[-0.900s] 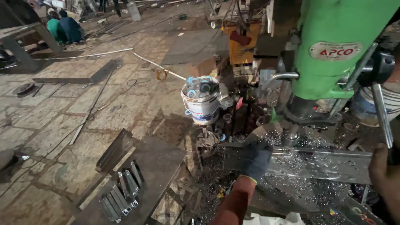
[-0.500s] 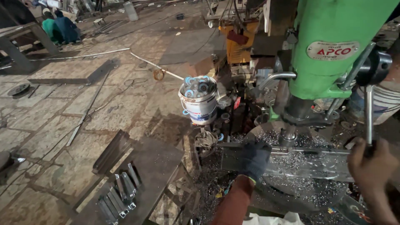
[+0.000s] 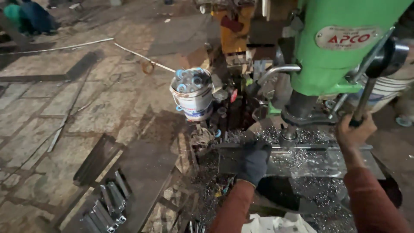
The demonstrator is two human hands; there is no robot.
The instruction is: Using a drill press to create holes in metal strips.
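Observation:
A green drill press stands at the right, its spindle just above a long flat metal piece strewn with shiny shavings. My left hand, in a dark glove with a rust-red sleeve, presses on the left part of that metal piece beside the spindle. My right hand, bare, grips the end of the press's feed lever, which slants down from a dark hub.
A white bucket full of blue-and-silver round parts stands left of the machine. Several short metal channel pieces lie on a dark plate at lower left. A long rod lies across the stone floor. A person crouches at far top left.
My right hand rose from the lower right edge and closed on the feed lever. The view moved closer to the machine. My left hand stayed on the metal piece.

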